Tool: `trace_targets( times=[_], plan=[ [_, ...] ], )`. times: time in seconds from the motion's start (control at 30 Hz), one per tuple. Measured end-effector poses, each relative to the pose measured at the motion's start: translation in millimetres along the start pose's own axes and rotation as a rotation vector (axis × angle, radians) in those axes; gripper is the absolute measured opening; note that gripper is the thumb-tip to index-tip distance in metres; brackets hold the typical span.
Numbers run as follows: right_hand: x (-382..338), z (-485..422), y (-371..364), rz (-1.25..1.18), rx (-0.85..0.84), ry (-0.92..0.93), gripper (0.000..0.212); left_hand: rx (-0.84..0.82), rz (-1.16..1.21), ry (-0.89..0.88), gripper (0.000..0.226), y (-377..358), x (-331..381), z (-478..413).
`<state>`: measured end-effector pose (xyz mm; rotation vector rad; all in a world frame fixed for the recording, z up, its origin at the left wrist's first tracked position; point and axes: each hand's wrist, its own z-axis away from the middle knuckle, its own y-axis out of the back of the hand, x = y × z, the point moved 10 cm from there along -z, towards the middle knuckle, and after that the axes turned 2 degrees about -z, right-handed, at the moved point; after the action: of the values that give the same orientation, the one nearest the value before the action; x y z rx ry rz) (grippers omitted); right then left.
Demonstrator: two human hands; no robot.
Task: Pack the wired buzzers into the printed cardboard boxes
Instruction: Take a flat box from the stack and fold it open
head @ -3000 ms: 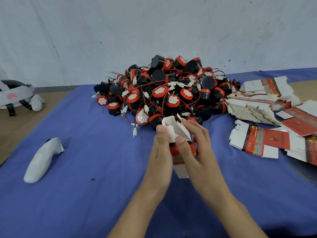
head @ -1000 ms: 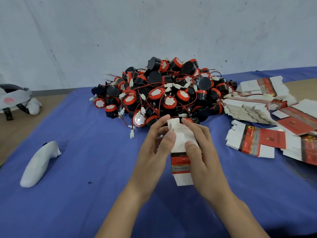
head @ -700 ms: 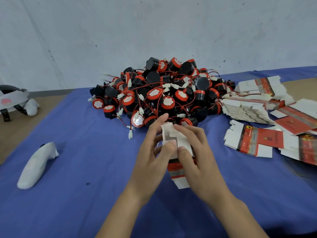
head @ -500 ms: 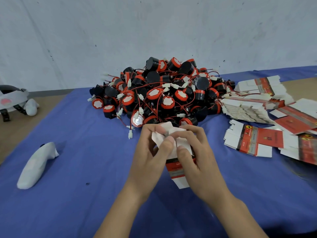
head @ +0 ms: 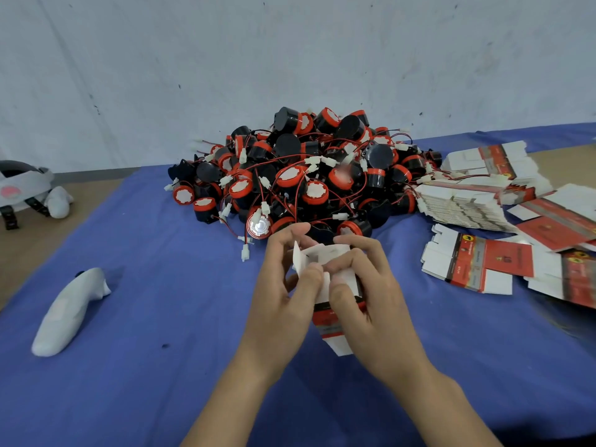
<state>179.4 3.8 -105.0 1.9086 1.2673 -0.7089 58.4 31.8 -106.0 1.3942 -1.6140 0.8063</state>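
Blue cloth (head: pixel 154 366) covers the table, with a pale, scuffed wall behind it. The person holds one printed cardboard box (head: pixel 332 324) upright above the cloth, caught between both hands. The left hand (head: pixel 280 304) curls its fingers round the box's left side, and its thumb presses on a white top flap. The right hand (head: pixel 374 304) grips the other side, its fingers (head: pixel 358 246) bent over the top flaps and its thumb flat on the box front. From where I stand I cannot tell whether anything is inside.

Just beyond the fingertips lies the heap of wired buzzers (head: pixel 306 179), black and red, wires tangled. Right of the right hand's fingers lie flat unfolded boxes (head: pixel 477 266), with a thick stack of them (head: pixel 461 204) further back. Well left of the left hand's fingers rests a white controller (head: pixel 67 311), and past it, off the cloth, a white headset (head: pixel 22 185).
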Motion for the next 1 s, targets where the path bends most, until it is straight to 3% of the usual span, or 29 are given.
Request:
trace_targets(
  times=[0.17, 0.53, 0.77, 0.9, 1.0],
  plan=[
    [-8, 1, -6, 0.141, -0.038, 0.073, 0.041, 0.042, -0.102, -0.046, 0.041, 3, 1, 1],
    [0, -1, 6, 0.138, 0.032, 0.013, 0.039, 0.01, -0.085, -0.052, 0.043, -1, 2, 2],
    [3, -2, 13, 0.16, 0.064, 0.009, 0.042, -0.118, 0.323, 0.308, 0.054, -21, -24, 1],
    [2, -3, 14, 0.206, 0.053, 0.03, 0.042, -0.182, 0.324, 0.363, 0.033, -31, -27, 2],
    [0, -2, 14, 0.245, 0.036, 0.048, 0.043, -0.217, 0.319, 0.424, 0.036, -32, -34, 4]
  ],
)
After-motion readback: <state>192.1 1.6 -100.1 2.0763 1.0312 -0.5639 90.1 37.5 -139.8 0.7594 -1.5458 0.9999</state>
